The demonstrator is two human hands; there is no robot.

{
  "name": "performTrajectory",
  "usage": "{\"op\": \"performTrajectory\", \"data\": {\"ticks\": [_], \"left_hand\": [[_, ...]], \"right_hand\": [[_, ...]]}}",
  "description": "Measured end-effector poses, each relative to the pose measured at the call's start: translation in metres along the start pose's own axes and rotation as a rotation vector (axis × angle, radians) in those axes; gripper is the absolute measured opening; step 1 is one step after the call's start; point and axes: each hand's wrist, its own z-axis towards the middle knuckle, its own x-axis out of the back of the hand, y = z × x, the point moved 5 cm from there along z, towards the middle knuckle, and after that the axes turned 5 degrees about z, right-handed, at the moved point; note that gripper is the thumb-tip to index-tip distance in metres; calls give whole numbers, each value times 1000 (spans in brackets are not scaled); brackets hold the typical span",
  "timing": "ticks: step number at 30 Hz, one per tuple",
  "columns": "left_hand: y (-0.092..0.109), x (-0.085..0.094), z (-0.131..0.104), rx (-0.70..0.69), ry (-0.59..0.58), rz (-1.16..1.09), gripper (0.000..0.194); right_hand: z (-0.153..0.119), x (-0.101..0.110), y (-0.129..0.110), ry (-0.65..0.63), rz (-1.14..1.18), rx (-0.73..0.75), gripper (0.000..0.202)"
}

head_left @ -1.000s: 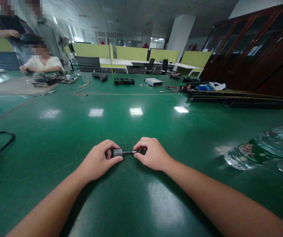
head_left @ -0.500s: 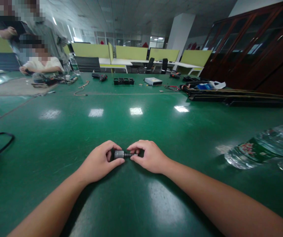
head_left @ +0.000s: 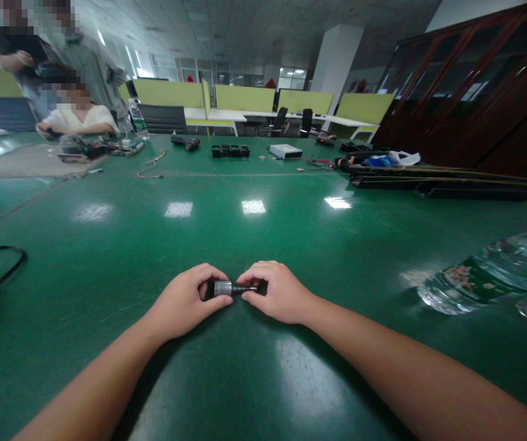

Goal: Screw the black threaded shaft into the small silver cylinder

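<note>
A small silver metal cylinder with a thin dark shaft (head_left: 223,288), looking like a small motor, lies sideways low over the green table in front of me. My left hand (head_left: 193,300) is curled round the cylinder's left end, thumb on the near side and fingers on the far side. Around the shaft on the right, my right hand (head_left: 275,291) closes with thumb and index finger. The shaft's tip shows between those fingers. Whether the piece touches the table cannot be made out.
Lying at the right are clear water bottles (head_left: 484,275) with green labels. A black cable (head_left: 10,250) loops in at the left edge. Across the green table (head_left: 254,239) stand a power drill (head_left: 185,143), a black slotted part (head_left: 230,151), a silver box (head_left: 285,151) and dark long bars (head_left: 429,180). People are at the far left.
The metal cylinder has shifted very slightly to the right between my hands, and its shaft looks darker. Both hands stay almost in the same place.
</note>
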Motion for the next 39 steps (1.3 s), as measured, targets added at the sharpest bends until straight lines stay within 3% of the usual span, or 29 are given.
{"op": "performTrajectory", "data": {"ticks": [39], "left_hand": [[-4, -3, 1, 0, -1, 6, 30]], "right_hand": [[1, -1, 2, -20, -43, -2, 18]]}}
